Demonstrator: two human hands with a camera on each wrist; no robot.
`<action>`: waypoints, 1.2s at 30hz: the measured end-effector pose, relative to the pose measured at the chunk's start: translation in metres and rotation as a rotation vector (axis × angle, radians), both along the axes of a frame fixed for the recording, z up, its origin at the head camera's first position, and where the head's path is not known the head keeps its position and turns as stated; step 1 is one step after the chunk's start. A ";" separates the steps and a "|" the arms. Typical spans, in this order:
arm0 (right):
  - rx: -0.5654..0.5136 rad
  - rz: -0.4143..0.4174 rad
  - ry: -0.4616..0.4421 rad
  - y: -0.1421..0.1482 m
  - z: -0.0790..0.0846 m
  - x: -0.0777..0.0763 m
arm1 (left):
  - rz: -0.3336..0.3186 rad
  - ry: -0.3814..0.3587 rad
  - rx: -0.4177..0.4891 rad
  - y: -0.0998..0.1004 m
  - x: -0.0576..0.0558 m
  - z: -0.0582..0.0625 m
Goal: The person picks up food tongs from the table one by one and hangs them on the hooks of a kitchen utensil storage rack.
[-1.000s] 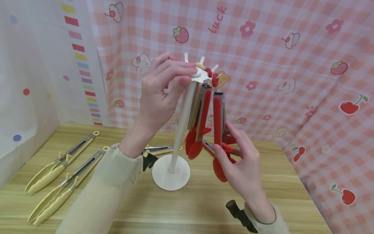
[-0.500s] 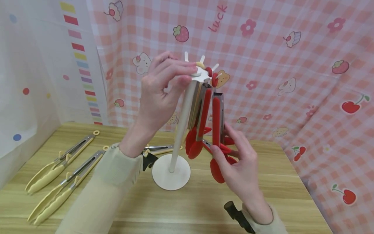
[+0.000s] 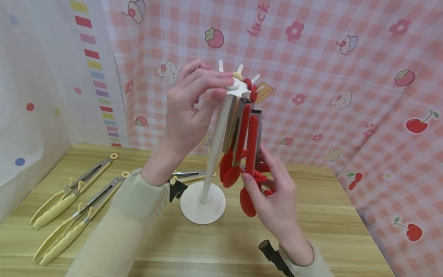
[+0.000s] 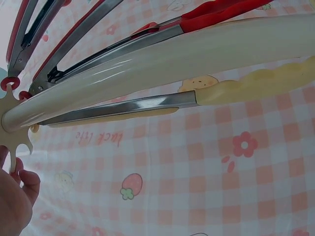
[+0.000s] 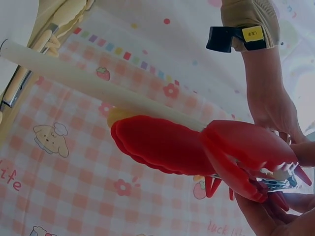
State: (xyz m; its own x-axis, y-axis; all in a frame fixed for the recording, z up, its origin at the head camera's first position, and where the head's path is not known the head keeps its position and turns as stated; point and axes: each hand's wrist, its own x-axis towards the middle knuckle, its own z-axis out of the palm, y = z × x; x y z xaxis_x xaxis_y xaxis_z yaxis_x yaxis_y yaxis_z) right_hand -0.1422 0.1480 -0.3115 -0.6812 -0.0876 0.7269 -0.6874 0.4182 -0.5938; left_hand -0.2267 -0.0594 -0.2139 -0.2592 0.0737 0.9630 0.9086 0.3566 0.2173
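Note:
A white hanging stand (image 3: 211, 161) with a round base and hooks around its top stands tilted in the head view. My left hand (image 3: 190, 104) grips its top between thumb and fingers. In my right hand (image 3: 277, 196), thumb and fingers hold red tongs (image 3: 252, 142) near their head. The red ring (image 3: 253, 93) of these tongs is at a right-hand hook, and they hang head down. Beside them hangs a second pair of red tongs (image 3: 243, 130). Yellow tongs (image 4: 246, 88) also hang from the stand, behind the pole in the left wrist view.
Two pairs of yellow tongs lie on the wooden table (image 3: 207, 246) at the left, one farther back (image 3: 62, 206) and one nearer (image 3: 74, 231). Another yellow pair (image 3: 194, 177) lies behind the pole. A checked pink cloth (image 3: 328, 77) hangs behind and to the right.
My right hand has moved left with the red tongs, bringing them closer to the second red pair. The left hand keeps its hold on the stand's top.

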 end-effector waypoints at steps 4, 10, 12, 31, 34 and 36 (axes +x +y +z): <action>-0.012 -0.001 0.013 -0.003 -0.003 -0.002 | 0.000 0.002 0.008 0.001 0.000 0.000; -0.020 0.003 0.024 -0.007 -0.006 -0.004 | 0.011 0.032 0.013 0.002 -0.001 0.000; -0.021 -0.001 0.019 -0.009 -0.006 -0.004 | 0.011 0.036 0.015 0.003 -0.001 0.000; -0.067 -0.017 0.061 -0.019 -0.014 -0.010 | 0.006 0.054 0.032 0.004 -0.003 -0.001; -0.064 -0.019 0.051 -0.021 -0.015 -0.010 | 0.006 0.057 0.036 0.004 -0.003 -0.001; -0.064 -0.019 0.044 -0.022 -0.015 -0.011 | 0.006 0.058 0.039 0.004 -0.003 -0.001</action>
State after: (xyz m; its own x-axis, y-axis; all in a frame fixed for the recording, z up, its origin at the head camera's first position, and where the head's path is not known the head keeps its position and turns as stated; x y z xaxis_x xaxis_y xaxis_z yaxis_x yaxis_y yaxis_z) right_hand -0.1532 0.1261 -0.3269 -0.6492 -0.0277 0.7601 -0.7060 0.3938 -0.5886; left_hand -0.2299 -0.0553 -0.2153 -0.2032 0.0346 0.9785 0.9181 0.3540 0.1781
